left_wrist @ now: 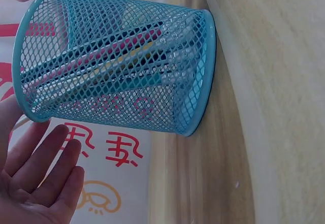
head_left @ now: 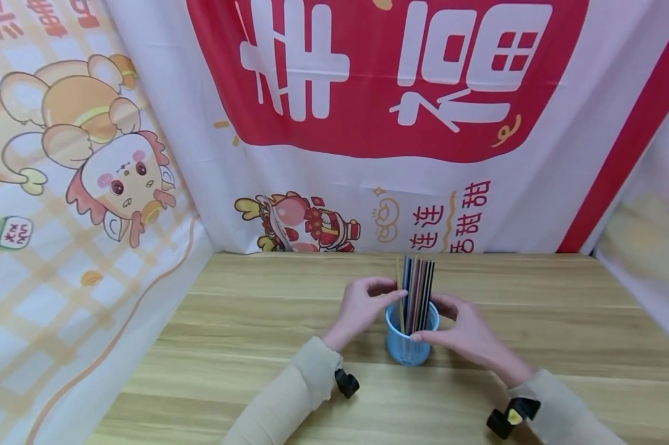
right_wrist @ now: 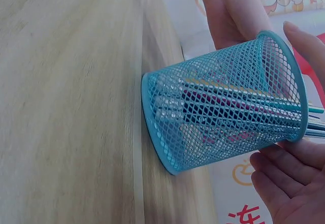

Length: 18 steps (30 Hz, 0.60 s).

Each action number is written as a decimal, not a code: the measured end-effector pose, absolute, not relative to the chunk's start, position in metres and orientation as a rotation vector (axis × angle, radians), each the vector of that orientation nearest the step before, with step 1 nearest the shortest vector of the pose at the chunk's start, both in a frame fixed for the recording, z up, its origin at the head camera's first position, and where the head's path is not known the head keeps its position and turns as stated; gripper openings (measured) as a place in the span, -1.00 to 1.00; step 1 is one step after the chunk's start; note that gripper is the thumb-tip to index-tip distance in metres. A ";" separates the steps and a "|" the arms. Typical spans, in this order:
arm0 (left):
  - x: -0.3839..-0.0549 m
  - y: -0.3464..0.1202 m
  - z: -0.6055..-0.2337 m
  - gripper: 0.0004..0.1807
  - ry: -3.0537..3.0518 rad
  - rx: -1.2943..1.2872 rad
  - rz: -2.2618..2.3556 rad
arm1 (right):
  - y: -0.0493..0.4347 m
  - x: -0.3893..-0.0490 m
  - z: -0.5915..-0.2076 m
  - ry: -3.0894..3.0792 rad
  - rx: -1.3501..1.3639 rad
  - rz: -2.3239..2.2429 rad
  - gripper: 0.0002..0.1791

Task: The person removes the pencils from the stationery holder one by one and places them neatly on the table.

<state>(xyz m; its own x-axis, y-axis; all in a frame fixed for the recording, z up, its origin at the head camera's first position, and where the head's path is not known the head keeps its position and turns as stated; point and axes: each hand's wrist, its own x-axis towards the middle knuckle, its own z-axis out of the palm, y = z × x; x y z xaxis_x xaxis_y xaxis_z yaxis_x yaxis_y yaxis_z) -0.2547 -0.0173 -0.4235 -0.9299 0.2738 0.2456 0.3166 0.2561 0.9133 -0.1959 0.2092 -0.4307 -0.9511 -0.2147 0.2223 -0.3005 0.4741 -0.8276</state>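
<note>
A light blue mesh pen cup (head_left: 409,352) stands upright on the wooden table, holding several thin pencils (head_left: 423,278) whose clear, rounded ends rest at its bottom. At the cup's left side, my left hand (head_left: 365,306) pinches a yellow pencil (head_left: 398,270) between thumb and index finger, just above the rim. Its other fingers (left_wrist: 66,158) hang loosely beside the cup in the left wrist view. My right hand (head_left: 468,334) holds the cup near its rim from the right, thumb in front and fingers behind. In the right wrist view those fingers (right_wrist: 284,170) are by the rim.
The wooden table (head_left: 245,334) reaches back to a white and red printed cloth (head_left: 368,204). Another printed cloth (head_left: 45,259) hangs along the left side, and a pale one (head_left: 651,247) borders the right. Black straps (head_left: 347,383) circle both sleeved wrists.
</note>
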 end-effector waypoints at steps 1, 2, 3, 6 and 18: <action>-0.255 -0.017 -0.424 -0.70 -2.464 -0.571 -1.800 | 0.208 -0.196 -0.431 -2.622 0.442 1.508 -0.11; -0.255 -0.018 -0.424 -0.72 -2.467 -0.563 -1.797 | 0.208 -0.197 -0.431 -2.622 0.433 1.517 -0.10; -0.255 -0.018 -0.424 -0.74 -2.467 -0.558 -1.795 | 0.207 -0.197 -0.431 -2.620 0.422 1.528 -0.09; -0.256 -0.019 -0.425 -0.78 -2.460 -0.555 -1.797 | 0.206 -0.198 -0.432 -2.611 0.437 1.550 -0.09; -0.253 -0.020 -0.430 -0.79 -2.471 -0.576 -1.827 | 0.202 -0.197 -0.437 -2.564 0.492 1.587 -0.10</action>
